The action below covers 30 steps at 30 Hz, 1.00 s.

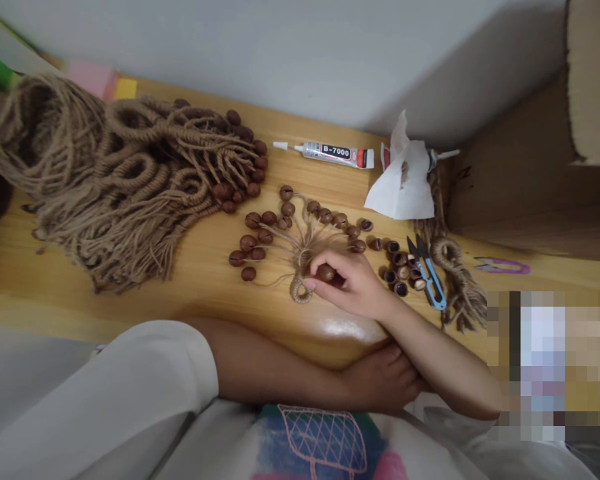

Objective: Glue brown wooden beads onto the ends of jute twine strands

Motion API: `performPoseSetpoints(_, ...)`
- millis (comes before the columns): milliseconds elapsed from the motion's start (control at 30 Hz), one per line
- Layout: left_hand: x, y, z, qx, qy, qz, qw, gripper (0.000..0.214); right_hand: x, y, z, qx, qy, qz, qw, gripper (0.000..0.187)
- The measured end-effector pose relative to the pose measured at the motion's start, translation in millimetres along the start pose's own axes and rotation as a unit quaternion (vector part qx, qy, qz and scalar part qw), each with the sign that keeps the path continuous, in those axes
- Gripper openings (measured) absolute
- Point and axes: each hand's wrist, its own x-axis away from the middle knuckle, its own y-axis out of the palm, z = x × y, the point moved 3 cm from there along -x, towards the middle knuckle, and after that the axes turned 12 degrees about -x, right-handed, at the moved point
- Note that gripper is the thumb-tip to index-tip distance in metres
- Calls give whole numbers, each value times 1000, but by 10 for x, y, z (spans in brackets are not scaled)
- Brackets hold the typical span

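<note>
In the head view, the rope loop is seen just below frame centre, immediately left of the right hand, whose fingers are narrowly curled, a pinch unconfirmed. The left hand is placed farther off, lower right, its grip unclear.

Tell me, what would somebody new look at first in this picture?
Probably the big heap of tan, stringy rope on the left of the yellowish wooden table. Next, round brown nut-like balls fan out across the middle on thin tan strings, near the bare right hand. Behind them lies a silver B-7000 tube.
</note>
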Motion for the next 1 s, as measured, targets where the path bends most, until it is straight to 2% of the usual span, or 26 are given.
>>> performPoseSetpoints(300,-7,10,3,21,14,-24,999,30,-2,2,6,24,-12,-10,1000,14)
performPoseSetpoints(467,2,1,2,19,-7,9,1000,26,-2,1,15,19,-13,-13,1000,16)
performPoseSetpoints(1000,9,-8,-3,26,-5,2,1000,28,-9,-1,9,30,-18,-16,999,15)
